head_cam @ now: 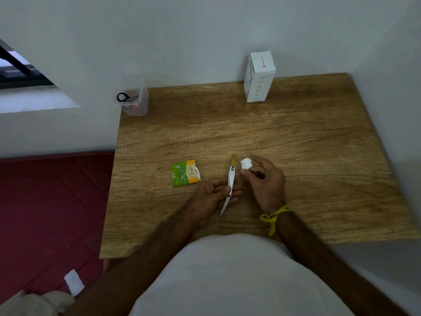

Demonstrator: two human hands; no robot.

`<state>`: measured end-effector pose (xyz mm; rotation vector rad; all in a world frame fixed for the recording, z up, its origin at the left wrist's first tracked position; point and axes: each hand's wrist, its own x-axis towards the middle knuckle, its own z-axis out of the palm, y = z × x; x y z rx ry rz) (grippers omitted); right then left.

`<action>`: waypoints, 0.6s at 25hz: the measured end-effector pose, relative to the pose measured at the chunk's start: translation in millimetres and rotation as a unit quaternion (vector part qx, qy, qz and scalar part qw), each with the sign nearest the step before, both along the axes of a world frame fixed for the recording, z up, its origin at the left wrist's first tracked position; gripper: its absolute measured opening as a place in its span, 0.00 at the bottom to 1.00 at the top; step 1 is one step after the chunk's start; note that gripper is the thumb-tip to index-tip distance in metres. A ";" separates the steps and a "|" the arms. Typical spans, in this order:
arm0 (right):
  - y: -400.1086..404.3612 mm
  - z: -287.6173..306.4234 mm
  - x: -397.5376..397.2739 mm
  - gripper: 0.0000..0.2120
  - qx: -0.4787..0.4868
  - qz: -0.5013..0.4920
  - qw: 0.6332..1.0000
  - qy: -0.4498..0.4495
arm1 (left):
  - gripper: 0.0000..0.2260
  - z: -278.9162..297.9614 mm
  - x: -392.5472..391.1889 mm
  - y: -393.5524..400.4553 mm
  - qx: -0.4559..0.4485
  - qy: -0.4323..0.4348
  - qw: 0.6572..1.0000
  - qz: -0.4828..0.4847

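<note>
**A:** Landmark first: a torn green-and-orange foil sachet [185, 172] lying flat on the brown wood-grain table [296, 144], ragged edge facing right.

**B:** Got it. Left hand?

**A:** Left hand [214, 193] is just right of the sachet and a bit nearer the person. It's palm up, fingers curled, and the thumb pins a long thin white strip with a yellowish tip [231, 176] against them. The strip is seen edge-on. Its tip points away from the person and the lower end pokes out past the fingers toward the body.

**B:** Strip touching the sachet?

**A:** No, clear gap btwn them. Can't tell what the strip is made of.

**B:** Right hand?

**A:** Right hand [265, 181] is further right of the sachet, w/ a yellow thread band [273, 216] at the wrist. Thumb and forefinger pinch a small white scrap [246, 163], held just right of the strip's tip and not touching it. The other fingers are curled in.

**B:** Background?

**A:** Well beyond the sachet and to its right, a tall white cardboard box [258, 80] stands upright by the wall. Beyond and left of the sachet, at the table's corner, there's a clear plastic tub [139, 108] w/ black-handled scissors [123, 96] inside. Left of the sachet, off the table, is a dark red quilted mat [45, 201].
</note>
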<state>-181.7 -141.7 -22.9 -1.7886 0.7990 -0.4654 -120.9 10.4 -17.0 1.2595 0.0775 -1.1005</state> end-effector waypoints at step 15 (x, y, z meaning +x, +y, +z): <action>11.3 -32.7 -10.7 0.09 -0.291 0.095 0.949 -0.079 | 0.17 1.7 -7.4 -1.8 0.034 -0.095 0.995 -0.017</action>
